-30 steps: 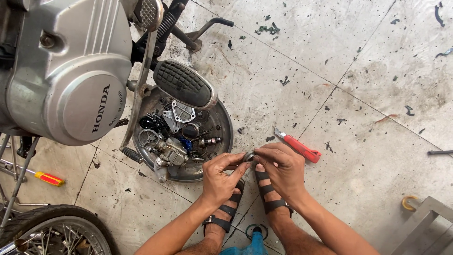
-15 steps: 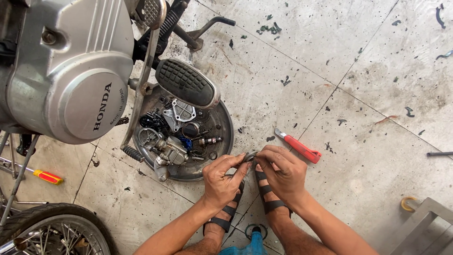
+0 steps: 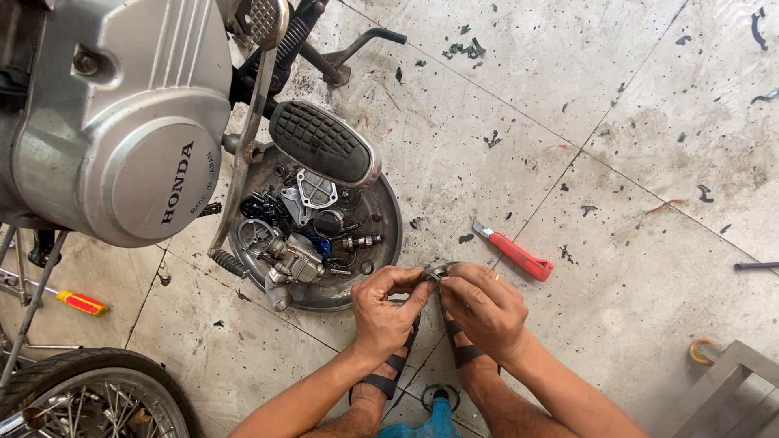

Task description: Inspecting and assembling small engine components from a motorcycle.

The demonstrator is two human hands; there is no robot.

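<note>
I see a small metal part point(image 3: 438, 271) pinched between both hands, held just above the floor at about the 4 o'clock edge of the round metal tray point(image 3: 388, 243). It is too small and too covered by fingers for me to name it (a curved grey piece is all I can make out).

The risk, as I judge it, is a slip. The part is gripped only at the fingertips, and it sits beside the tray rim and not over it, so if it drops it may bounce across the stained tiled floor point(image 3: 633, 162) instead of landing among the carburettor parts point(image 3: 296, 258). Greasy fingers would make that more likely, though I cannot tell whether they are greasy.

My left hand point(image 3: 385, 312) is closed on the part from 9 o'clock, thumb and forefinger curled over it, wrist bent inward. My right hand point(image 3: 485, 307) closes on it from 3 o'clock, knuckles up, fingertips meeting the left ones. Both forearms come in from 6 o'clock over sandalled feet.

Outward: a red-handled cutter point(image 3: 515, 253) lies at 2 o'clock of the hands, a motorcycle engine point(image 3: 122, 138) stands at 10 o'clock, and a red and yellow screwdriver point(image 3: 79, 302) lies at 9 o'clock.
</note>
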